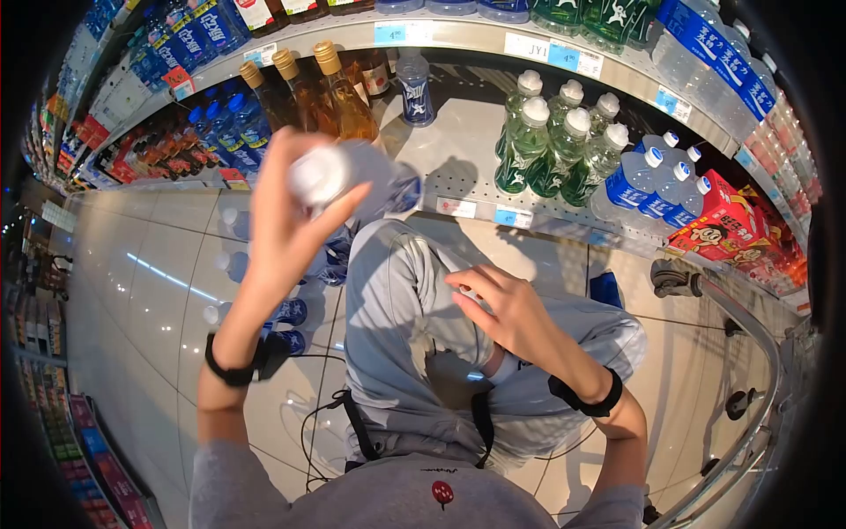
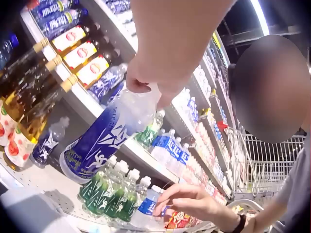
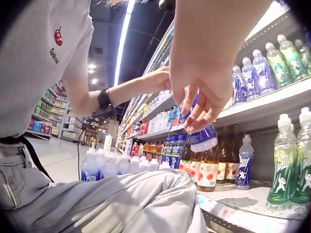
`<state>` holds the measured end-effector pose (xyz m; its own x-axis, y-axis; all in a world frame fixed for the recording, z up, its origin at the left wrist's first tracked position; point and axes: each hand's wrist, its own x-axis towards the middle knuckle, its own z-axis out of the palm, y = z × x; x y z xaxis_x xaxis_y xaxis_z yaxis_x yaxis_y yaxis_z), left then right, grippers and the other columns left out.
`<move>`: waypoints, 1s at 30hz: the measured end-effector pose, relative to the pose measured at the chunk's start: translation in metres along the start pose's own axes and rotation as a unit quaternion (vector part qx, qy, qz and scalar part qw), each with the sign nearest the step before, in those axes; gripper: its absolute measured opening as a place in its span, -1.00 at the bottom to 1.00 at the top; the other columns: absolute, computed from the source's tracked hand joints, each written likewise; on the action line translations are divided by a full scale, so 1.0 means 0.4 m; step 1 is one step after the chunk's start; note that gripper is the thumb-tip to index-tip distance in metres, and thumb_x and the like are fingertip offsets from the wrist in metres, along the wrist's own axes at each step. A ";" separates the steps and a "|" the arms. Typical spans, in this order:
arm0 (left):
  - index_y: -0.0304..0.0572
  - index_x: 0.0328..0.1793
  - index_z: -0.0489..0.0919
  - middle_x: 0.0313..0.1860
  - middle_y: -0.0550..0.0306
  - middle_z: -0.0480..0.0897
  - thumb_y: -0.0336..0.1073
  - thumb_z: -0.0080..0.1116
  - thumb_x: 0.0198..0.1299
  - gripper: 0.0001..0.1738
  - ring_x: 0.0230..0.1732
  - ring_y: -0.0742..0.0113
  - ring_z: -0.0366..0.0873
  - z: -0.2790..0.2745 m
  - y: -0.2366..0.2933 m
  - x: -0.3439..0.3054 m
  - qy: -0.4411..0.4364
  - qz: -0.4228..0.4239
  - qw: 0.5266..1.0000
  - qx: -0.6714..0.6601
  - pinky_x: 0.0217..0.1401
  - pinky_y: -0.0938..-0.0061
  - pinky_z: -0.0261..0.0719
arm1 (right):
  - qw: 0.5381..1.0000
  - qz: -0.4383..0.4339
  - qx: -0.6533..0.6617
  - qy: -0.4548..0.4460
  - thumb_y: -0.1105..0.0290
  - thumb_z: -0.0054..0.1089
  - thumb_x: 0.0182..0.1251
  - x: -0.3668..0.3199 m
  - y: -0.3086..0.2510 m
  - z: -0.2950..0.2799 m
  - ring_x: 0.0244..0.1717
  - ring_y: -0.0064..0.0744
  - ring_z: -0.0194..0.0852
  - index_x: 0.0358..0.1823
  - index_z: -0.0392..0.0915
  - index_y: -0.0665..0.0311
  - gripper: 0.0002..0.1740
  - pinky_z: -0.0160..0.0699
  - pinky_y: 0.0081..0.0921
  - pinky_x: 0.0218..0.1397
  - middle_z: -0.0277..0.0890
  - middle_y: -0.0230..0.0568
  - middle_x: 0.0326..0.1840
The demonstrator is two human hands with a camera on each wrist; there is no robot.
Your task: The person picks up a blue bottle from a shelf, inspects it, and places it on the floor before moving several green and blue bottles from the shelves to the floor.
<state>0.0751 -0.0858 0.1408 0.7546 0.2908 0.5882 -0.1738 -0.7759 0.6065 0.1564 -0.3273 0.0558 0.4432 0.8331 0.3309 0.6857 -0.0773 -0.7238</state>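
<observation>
My left hand (image 1: 286,234) grips a clear sports-drink bottle (image 2: 104,133) with a blue label by its white-capped top. The bottle is tilted, its base toward the lower shelf (image 1: 458,141). One bottle with a similar blue label (image 1: 415,93) stands at the back of that shelf, beside amber glass bottles (image 1: 348,101). Over my bent leg hovers my right hand (image 1: 507,309), fingers loosely bent and holding nothing. In the right wrist view the right hand (image 3: 206,92) overlaps the held bottle. More blue-labelled bottles (image 3: 109,167) stand on the floor to my left.
Green drink bottles (image 1: 564,150) stand in rows right of the shelf's middle, then blue-banded bottles (image 1: 648,181) and a red package (image 1: 723,216). Above runs another shelf edge (image 1: 458,33) with price tags. A metal cart frame (image 1: 767,353) is at my right; a cable (image 1: 304,423) lies on the floor.
</observation>
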 end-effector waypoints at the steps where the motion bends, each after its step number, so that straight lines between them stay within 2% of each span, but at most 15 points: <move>1: -0.29 -0.03 0.39 -0.22 0.12 0.44 -0.35 0.41 -0.03 -0.51 -0.19 0.39 0.46 0.048 -0.015 0.034 -0.019 -0.002 0.997 -0.071 -0.18 0.50 0.48 | 1.000 0.009 -0.004 -0.002 0.44 0.14 0.26 -0.009 0.002 -0.004 -0.30 -0.09 0.53 -0.07 0.50 0.26 -0.78 0.49 -0.37 -0.29 0.51 -0.13 -0.23; 2: -0.30 -0.04 0.39 -0.22 0.06 0.43 -0.29 0.39 0.00 -0.52 -0.17 0.29 0.47 0.091 -0.030 0.069 -0.040 -0.019 0.994 -0.096 -0.12 0.44 0.46 | 1.000 0.017 -0.008 -0.005 0.43 0.14 0.27 -0.020 0.005 -0.006 -0.30 -0.09 0.53 -0.06 0.50 0.26 -0.78 0.49 -0.37 -0.29 0.51 -0.13 -0.23; 3: -0.22 0.01 0.39 -0.13 0.17 0.45 -0.32 0.40 0.01 -0.51 -0.11 0.45 0.49 0.136 -0.086 0.108 -0.049 0.053 0.997 0.038 -0.22 0.57 0.54 | 1.000 0.026 -0.012 -0.007 0.43 0.14 0.27 -0.029 0.007 -0.008 -0.30 -0.09 0.53 -0.06 0.49 0.26 -0.78 0.49 -0.37 -0.28 0.51 -0.13 -0.23; 4: -0.24 0.00 0.39 -0.13 0.13 0.46 -0.28 0.39 0.02 -0.51 -0.14 0.40 0.50 0.186 -0.118 0.136 -0.047 0.081 0.995 0.043 -0.28 0.55 0.54 | 1.000 0.027 -0.013 -0.003 0.42 0.15 0.26 -0.036 0.008 -0.007 -0.32 -0.08 0.52 -0.09 0.49 0.25 -0.79 0.50 -0.34 -0.29 0.51 -0.13 -0.24; 6: -0.30 -0.01 0.37 -0.18 0.01 0.42 -0.23 0.36 0.03 -0.50 -0.12 0.13 0.46 0.283 -0.183 0.185 -0.060 0.120 0.990 0.049 -0.09 0.35 0.46 | 0.999 0.028 -0.016 0.005 0.40 0.16 0.25 -0.049 0.011 -0.006 -0.35 -0.05 0.52 -0.14 0.49 0.24 -0.82 0.51 -0.27 -0.32 0.50 -0.13 -0.28; 7: -0.33 -0.01 0.36 -0.16 -0.04 0.40 -0.22 0.35 0.03 -0.49 -0.09 0.02 0.42 0.325 -0.201 0.204 -0.075 0.104 0.991 0.033 0.02 0.30 0.38 | 0.999 0.030 -0.016 0.004 0.39 0.15 0.26 -0.053 0.013 -0.006 -0.36 -0.05 0.52 -0.13 0.49 0.24 -0.82 0.51 -0.27 -0.32 0.50 -0.13 -0.28; 12: -0.34 0.03 0.33 -0.06 -0.12 0.38 -0.20 0.33 0.04 -0.45 -0.02 -0.07 0.42 0.496 -0.322 0.299 -0.024 0.041 0.998 0.028 0.06 0.26 0.38 | 0.999 0.042 0.017 0.003 0.36 0.13 0.29 -0.057 0.035 -0.010 -0.36 -0.05 0.51 -0.13 0.48 0.25 -0.82 0.51 -0.28 -0.31 0.50 -0.14 -0.27; 15: -0.35 0.05 0.26 0.00 -0.23 0.30 -0.20 0.31 0.04 -0.41 0.02 -0.28 0.41 0.550 -0.353 0.355 -0.042 0.015 0.998 0.044 0.04 0.14 0.43 | 0.997 0.055 0.045 0.000 0.36 0.13 0.28 -0.051 0.058 -0.015 -0.34 -0.04 0.51 -0.13 0.48 0.27 -0.81 0.51 -0.29 -0.29 0.50 -0.11 -0.26; 16: -0.42 0.02 0.33 -0.02 -0.33 0.39 -0.16 0.31 0.04 -0.42 0.00 -0.29 0.45 0.564 -0.362 0.376 -0.019 0.034 0.997 0.059 0.03 0.12 0.45 | 0.997 0.061 0.054 -0.002 0.36 0.13 0.28 -0.049 0.066 -0.014 -0.33 -0.03 0.51 -0.13 0.48 0.28 -0.81 0.51 -0.29 -0.29 0.50 -0.10 -0.26; 19: -0.49 0.00 0.42 -0.08 -0.47 0.48 -0.12 0.28 0.07 -0.43 -0.03 -0.26 0.50 0.584 -0.404 0.471 -0.153 -0.049 0.983 0.085 0.01 0.13 0.47 | 0.994 0.072 0.080 -0.014 0.38 0.14 0.27 -0.041 0.093 -0.014 -0.30 -0.02 0.51 -0.13 0.47 0.31 -0.79 0.51 -0.27 -0.27 0.50 -0.07 -0.25; 20: -0.26 0.14 0.46 0.17 -0.28 0.46 -0.06 0.24 0.11 -0.44 0.16 -0.10 0.42 0.588 -0.424 0.509 -0.223 -0.141 0.961 0.084 0.17 0.27 0.37 | 0.994 0.070 0.086 -0.014 0.39 0.15 0.26 -0.038 0.103 -0.010 -0.29 -0.02 0.51 -0.12 0.47 0.31 -0.79 0.51 -0.26 -0.26 0.50 -0.07 -0.25; 23: -0.17 0.15 0.49 0.15 -0.21 0.49 0.04 0.13 0.17 -0.46 0.15 -0.11 0.43 0.619 -0.450 0.541 -0.134 -0.048 0.978 0.151 0.20 0.26 0.37 | 0.993 0.064 0.098 -0.018 0.42 0.15 0.26 -0.032 0.130 0.006 -0.26 -0.07 0.54 -0.10 0.46 0.32 -0.78 0.53 -0.29 -0.24 0.50 -0.07 -0.22; 27: -0.09 0.22 0.45 0.19 -0.14 0.48 0.10 0.03 0.21 -0.43 0.22 -0.09 0.39 0.642 -0.492 0.618 -0.192 -0.019 0.955 0.226 0.25 0.23 0.34 | 0.993 0.059 0.099 -0.022 0.45 0.13 0.28 -0.027 0.161 0.016 -0.26 -0.17 0.60 -0.07 0.47 0.33 -0.79 0.57 -0.38 -0.22 0.51 -0.10 -0.18; 28: -0.13 0.19 0.46 0.16 -0.13 0.51 0.08 0.14 0.16 -0.42 0.18 -0.06 0.44 0.662 -0.523 0.633 -0.145 0.045 0.967 0.205 0.18 0.26 0.41 | 0.993 0.058 0.102 -0.019 0.45 0.13 0.28 -0.026 0.167 0.019 -0.26 -0.17 0.60 -0.08 0.48 0.33 -0.79 0.57 -0.38 -0.22 0.52 -0.10 -0.18; 30: -0.12 0.19 0.46 0.15 -0.13 0.52 0.08 0.14 0.16 -0.42 0.18 -0.05 0.45 0.680 -0.558 0.668 -0.128 0.068 0.966 0.216 0.17 0.26 0.41 | 0.993 0.066 0.094 -0.012 0.44 0.16 0.24 -0.023 0.176 0.025 -0.27 -0.08 0.55 -0.13 0.48 0.32 -0.80 0.57 -0.31 -0.24 0.52 -0.07 -0.23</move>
<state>0.4875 0.0128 0.0172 0.8848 0.0644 0.4614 -0.0441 -0.9744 0.2205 0.1949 -0.3349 -0.0044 0.5075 0.8351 0.2123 0.5016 -0.0860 -0.8608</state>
